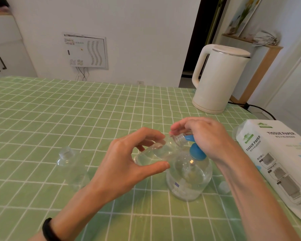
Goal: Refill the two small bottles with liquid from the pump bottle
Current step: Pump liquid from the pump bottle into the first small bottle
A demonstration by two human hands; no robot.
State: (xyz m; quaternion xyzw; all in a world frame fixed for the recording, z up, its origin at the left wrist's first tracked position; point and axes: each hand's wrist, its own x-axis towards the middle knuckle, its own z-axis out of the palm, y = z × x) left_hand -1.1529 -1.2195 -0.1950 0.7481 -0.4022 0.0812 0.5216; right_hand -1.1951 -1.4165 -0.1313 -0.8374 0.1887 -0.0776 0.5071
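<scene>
1. Wristband [48, 230], black, at seven o'clock of the frame, on the left forearm.
2. Left hand [127, 164] sits centre frame. Its thumb and fingers curl round a small bottle [155, 152], gripping it by the body.
3. That small bottle is clear, lifted off the cloth and tipped over. Its open neck points to two o'clock.
4. The neck meets the blue spout [188, 137] of the pump bottle [189, 176]; mouth and spout touch.
5. Right hand [205, 136] is on top of the pump, fingers bent over the blue head and clasping it. Its fingertips reach just above the small bottle's neck.
6. The pump bottle stands upright on the green checked cloth [59, 110], just right of centre. It is clear, and the liquid level is hard to read.
7. Second bottle [71, 166] stands upright at nine o'clock from the pump bottle, well apart from both hands. Its top looks closed, but I can't be sure.
8. At three o'clock from the pump bottle, near its base, a small pale cap [223, 187] lies on the cloth.
9. Tissue pack [281, 164] lies at the right edge, at three o'clock of the frame.
10. White kettle [219, 79] stands at one o'clock, on the far side of the table.
</scene>
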